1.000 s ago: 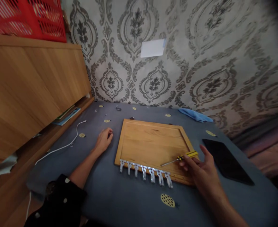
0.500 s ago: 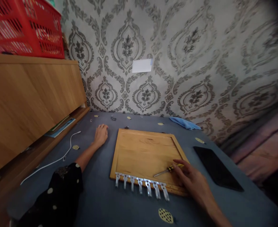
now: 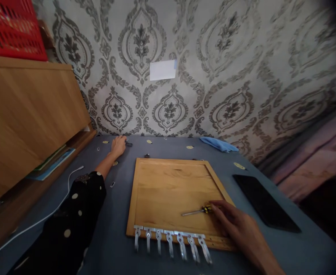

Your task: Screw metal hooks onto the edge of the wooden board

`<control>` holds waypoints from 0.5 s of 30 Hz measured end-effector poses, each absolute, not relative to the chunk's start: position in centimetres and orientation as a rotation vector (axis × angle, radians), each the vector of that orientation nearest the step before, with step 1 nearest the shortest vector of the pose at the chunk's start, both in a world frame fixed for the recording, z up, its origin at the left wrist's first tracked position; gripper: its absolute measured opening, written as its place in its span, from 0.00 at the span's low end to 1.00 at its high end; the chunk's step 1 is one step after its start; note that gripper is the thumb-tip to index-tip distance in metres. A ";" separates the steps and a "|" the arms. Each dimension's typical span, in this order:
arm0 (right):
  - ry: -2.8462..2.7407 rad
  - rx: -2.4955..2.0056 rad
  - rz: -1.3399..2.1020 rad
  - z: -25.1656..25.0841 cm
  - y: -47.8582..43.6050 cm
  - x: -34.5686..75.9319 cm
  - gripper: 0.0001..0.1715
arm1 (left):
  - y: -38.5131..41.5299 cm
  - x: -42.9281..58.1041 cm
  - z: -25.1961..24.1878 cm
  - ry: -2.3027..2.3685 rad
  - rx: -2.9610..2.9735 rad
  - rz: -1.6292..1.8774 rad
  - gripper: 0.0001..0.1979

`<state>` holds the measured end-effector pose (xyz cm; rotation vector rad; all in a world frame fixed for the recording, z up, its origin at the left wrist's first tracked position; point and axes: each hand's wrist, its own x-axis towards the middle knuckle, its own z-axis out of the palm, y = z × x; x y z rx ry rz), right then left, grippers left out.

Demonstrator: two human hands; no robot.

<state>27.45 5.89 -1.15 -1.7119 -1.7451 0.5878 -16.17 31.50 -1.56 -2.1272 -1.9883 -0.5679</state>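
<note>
My right hand (image 3: 236,227) rests over the right side of a framed wooden board (image 3: 168,191). Its fingers are closed round the yellow-and-black handle of a screwdriver (image 3: 193,212), whose shaft points left across the board. Along the board's near edge sits a row of several silver metal hooks (image 3: 170,244), hanging over toward me. My left hand (image 3: 118,146) is stretched to the back of the table, fingers loosely bent and apart, right beside a small dark metal piece (image 3: 129,144). Whether the fingertips touch that piece cannot be made out.
A black flat tablet-like object (image 3: 265,202) lies right of the board, and a blue cloth (image 3: 219,144) lies by the wall. On the left stand a wooden cabinet (image 3: 33,114) with a red basket (image 3: 13,30) on top and a white cable (image 3: 53,212) below.
My left hand has reached farther back to the small dark metal piece. My right hand keeps the screwdriver over the board. The view has shifted slightly.
</note>
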 end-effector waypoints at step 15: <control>-1.734 -1.791 0.617 -0.8 5.7 27.3 0.30 | 31.2 -17.6 -2.0 -2.037 -2.137 -0.550 0.16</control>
